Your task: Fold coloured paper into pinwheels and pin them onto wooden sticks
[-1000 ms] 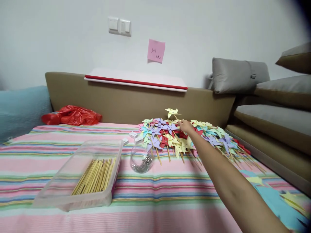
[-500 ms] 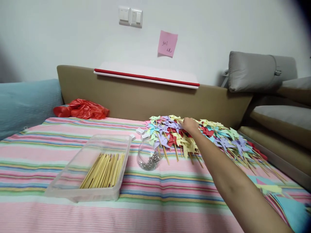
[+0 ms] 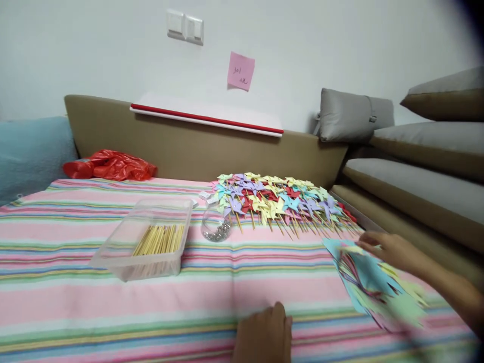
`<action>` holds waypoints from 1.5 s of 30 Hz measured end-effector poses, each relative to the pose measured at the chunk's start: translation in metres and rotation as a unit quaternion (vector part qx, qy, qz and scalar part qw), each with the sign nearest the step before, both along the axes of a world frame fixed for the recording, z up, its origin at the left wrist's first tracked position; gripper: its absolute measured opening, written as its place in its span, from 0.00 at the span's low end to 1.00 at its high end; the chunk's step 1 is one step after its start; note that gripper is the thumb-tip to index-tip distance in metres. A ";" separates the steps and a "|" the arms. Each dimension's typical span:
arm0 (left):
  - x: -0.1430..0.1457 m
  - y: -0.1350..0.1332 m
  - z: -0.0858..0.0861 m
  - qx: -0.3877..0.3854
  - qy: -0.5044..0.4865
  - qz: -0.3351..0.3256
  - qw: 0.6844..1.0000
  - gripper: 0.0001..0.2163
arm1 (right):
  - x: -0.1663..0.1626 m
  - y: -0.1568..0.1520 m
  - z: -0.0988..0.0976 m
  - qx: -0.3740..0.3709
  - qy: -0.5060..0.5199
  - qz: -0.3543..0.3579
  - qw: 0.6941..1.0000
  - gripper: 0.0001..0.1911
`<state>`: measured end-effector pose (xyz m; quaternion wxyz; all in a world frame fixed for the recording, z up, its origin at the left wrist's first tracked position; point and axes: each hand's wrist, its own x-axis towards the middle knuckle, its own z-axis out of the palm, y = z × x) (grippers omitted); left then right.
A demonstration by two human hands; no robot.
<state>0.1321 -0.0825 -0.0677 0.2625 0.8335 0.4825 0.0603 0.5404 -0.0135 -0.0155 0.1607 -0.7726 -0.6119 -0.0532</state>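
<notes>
My right hand (image 3: 389, 249) is over the far edge of a loose stack of coloured paper pieces (image 3: 378, 277), blue, green, yellow and pink, some with cut slits. Its fingers are slightly bent and apart; I see nothing held. My left hand (image 3: 262, 335) is low in the middle, above the striped cloth, back side up. Its fingers are pressed together and curled under, so whatever they may hold is hidden. Beyond both hands lies a dense group of paper pinwheels (image 3: 280, 201) on wooden sticks, purple, yellow, red, blue and green.
A clear plastic box (image 3: 113, 252) on the left holds many wooden sticks (image 3: 161, 239). Beside it stands a round clear container (image 3: 215, 227) with small metal pieces. A red plastic bag (image 3: 121, 166) lies at the back left. Grey cushions (image 3: 423, 181) are stacked on the right.
My right hand has drawn back from the pinwheels, rightward and nearer, to the paper stack. My left hand has come into view at the bottom. The view has swung right.
</notes>
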 end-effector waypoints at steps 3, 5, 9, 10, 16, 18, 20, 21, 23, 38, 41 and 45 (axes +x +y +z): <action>0.008 -0.007 0.006 0.056 0.001 -0.023 0.998 0.14 | 0.019 -0.071 -0.047 -0.031 0.032 0.034 0.998 0.18; 0.013 -0.012 0.005 0.093 0.014 -0.039 0.995 0.15 | 0.023 -0.096 -0.071 -0.020 0.027 0.042 0.999 0.23; 0.017 -0.015 -0.004 0.119 0.042 -0.079 0.989 0.15 | 0.026 -0.111 -0.095 0.036 -0.004 0.096 0.995 0.24; 0.016 -0.014 -0.007 0.118 0.047 -0.086 0.988 0.15 | 0.027 -0.112 -0.097 0.042 -0.006 0.102 0.994 0.23; 0.011 -0.011 -0.011 0.121 0.071 -0.116 0.983 0.16 | 0.032 -0.110 -0.099 0.069 -0.020 0.133 0.989 0.19; 0.010 -0.010 -0.011 0.122 0.073 -0.125 0.982 0.16 | 0.031 -0.108 -0.097 0.074 -0.030 0.144 0.986 0.19; 0.011 -0.010 -0.011 0.122 0.073 -0.134 0.981 0.16 | 0.030 -0.108 -0.096 0.076 -0.041 0.158 0.984 0.19; 0.011 -0.010 -0.011 0.123 0.072 -0.138 0.980 0.16 | 0.028 -0.108 -0.095 0.077 -0.046 0.164 0.982 0.18; 0.012 -0.009 -0.011 0.121 0.069 -0.143 0.980 0.15 | 0.025 -0.110 -0.095 0.088 -0.059 0.170 0.980 0.16; -0.002 0.000 0.004 0.073 -0.120 0.000 0.990 0.16 | -0.126 -0.100 0.004 0.445 0.092 0.039 0.890 0.11; -0.013 0.005 0.006 -0.057 -0.364 0.124 0.921 0.19 | -0.198 -0.090 0.006 0.321 0.310 0.143 0.883 0.11; -0.031 0.004 0.010 -0.227 -0.576 0.176 0.765 0.25 | -0.254 -0.081 -0.009 0.177 0.561 0.140 0.796 0.15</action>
